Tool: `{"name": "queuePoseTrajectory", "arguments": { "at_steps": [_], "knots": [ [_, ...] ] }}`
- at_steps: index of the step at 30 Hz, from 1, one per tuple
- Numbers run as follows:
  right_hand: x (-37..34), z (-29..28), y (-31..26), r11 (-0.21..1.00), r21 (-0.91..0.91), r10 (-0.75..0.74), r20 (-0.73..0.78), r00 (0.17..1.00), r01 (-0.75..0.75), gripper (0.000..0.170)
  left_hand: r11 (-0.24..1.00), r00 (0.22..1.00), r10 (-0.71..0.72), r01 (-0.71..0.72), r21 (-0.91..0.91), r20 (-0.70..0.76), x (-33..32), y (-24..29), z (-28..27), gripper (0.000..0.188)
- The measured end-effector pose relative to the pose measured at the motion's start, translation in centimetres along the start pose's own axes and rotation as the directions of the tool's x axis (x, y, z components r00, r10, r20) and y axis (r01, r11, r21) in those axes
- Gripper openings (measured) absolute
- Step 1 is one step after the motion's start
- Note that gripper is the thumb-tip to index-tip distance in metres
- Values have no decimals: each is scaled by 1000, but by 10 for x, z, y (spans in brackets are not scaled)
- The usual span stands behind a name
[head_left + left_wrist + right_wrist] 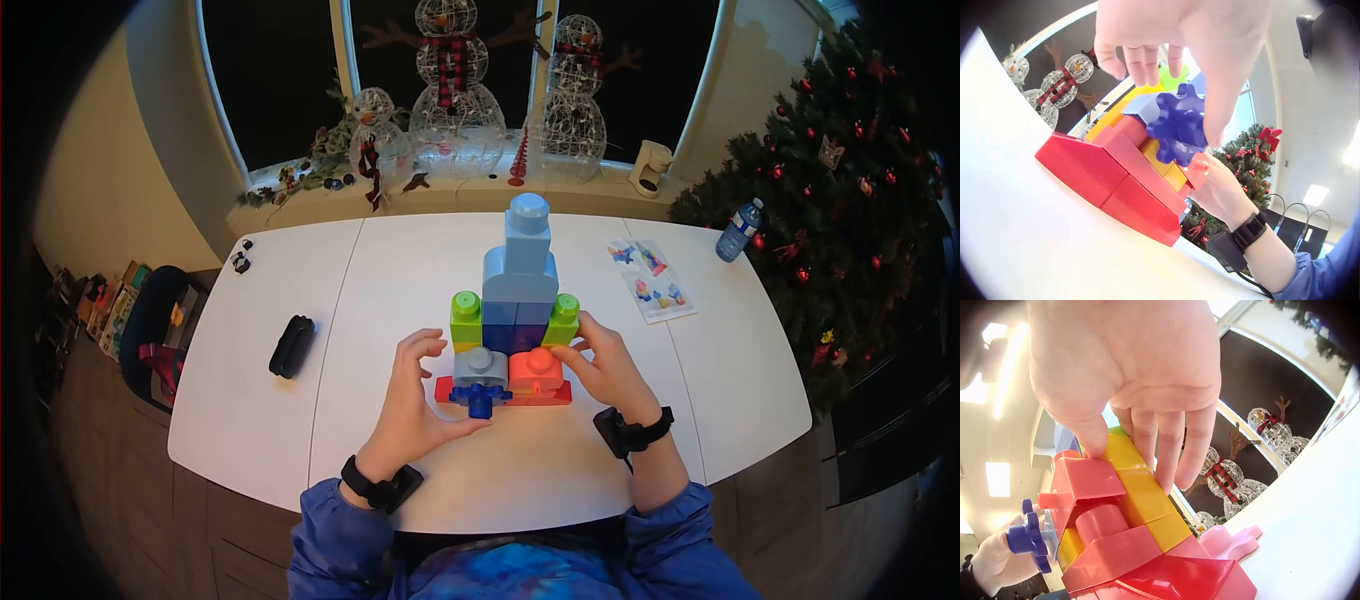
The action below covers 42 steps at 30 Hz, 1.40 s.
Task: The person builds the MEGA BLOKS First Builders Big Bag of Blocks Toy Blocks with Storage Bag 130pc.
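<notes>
A tower of toy building blocks (519, 272) stands upright on the table, light blue on top, with green blocks at both sides and red ones at the base. On its front, a dark blue gear-shaped piece (1179, 125) sits on a grey block (482, 366), beside an orange block (535, 369). My left hand (408, 405) touches the gear's protruding knob with its thumb, the fingers loosely bent and apart from it. My right hand (608, 372) grips the tower's right side, thumb in front by the orange block, fingers behind the yellow blocks (1145, 490).
A black case (292, 347) lies at the left of the white table (250, 430). A picture sheet (651, 280) and a water bottle (740, 232) are at the right. A pink piece (1230, 541) lies low behind the tower. Wire snowmen (458, 100) stand by the window.
</notes>
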State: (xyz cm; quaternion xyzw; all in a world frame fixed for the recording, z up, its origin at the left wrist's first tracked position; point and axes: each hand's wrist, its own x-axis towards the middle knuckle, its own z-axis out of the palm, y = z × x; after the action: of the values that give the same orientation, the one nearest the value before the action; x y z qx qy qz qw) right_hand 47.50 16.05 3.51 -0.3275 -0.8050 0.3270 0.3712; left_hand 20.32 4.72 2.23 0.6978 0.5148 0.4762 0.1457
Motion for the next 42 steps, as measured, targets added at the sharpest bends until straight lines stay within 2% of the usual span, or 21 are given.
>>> {"name": "queuePoseTrajectory", "arguments": {
  "at_steps": [1, 4, 7, 15, 19, 22, 24, 27, 28, 31, 34, 36, 39, 42],
  "knots": [
    [0, 0, 0, 1000, -1, -2, -1, 1000, 2, 37, 1000, 1000, 3, -4, -15, -12, 3, -4, 1, 113],
    [0, 1, 1, 1000, -2, 0, -1, 1000, 0, 37, 970, 986, -64, 97, -222, 152, 16, -16, 1, 124],
    [1, 1, 1, 1000, -3, 4, -1, 1000, -4, 37, 978, 970, -47, 93, -188, 237, 25, -17, 4, 127],
    [2, 1, 2, 1000, -9, 0, 11, 1000, 1, 39, 987, 971, -77, 107, -122, 228, 23, -16, 1, 123],
    [4, -10, 1, 998, 2, 55, 117, 992, -56, 40, 985, 959, -85, 123, -124, 269, 26, -17, -4, 123],
    [8, -21, 21, 996, 16, 87, 194, 977, -92, 41, 967, 973, -28, 85, -242, 230, 33, -20, -7, 117],
    [12, -27, 29, 990, 41, 126, 200, 972, -137, 42, 901, 967, -76, 170, -399, 241, 41, -26, -6, 105],
    [19, -26, 55, 945, -309, -38, 227, 973, 109, 39, 797, 943, -107, 270, -540, 314, 55, -27, -2, 82],
    [22, -21, 61, 929, -355, -15, 246, 969, 105, 36, 765, 933, -107, 298, -571, 343, 60, -25, -1, 73],
    [27, -3, 70, 879, -464, 27, 275, 961, 108, 28, 704, 859, -229, 471, -532, 457, 73, -14, -3, 50],
    [27, 6, 75, 849, -519, 43, 250, 967, 96, 23, 764, 858, -248, 458, -454, 449, 80, -17, 1, 36],
    [27, 7, 79, 834, -551, 104, 218, 971, 34, 22, 772, 857, -248, 456, -442, 451, 83, -16, 2, 34],
    [24, -11, 43, 830, -557, 153, 203, 967, -15, 26, 774, 856, -243, 455, -440, 456, 84, -22, 5, 35],
    [10, -33, 13, 811, -571, 167, 20, 986, -126, 28, 769, 856, -229, 451, -453, 463, 84, -22, 6, 37]
  ]
}}
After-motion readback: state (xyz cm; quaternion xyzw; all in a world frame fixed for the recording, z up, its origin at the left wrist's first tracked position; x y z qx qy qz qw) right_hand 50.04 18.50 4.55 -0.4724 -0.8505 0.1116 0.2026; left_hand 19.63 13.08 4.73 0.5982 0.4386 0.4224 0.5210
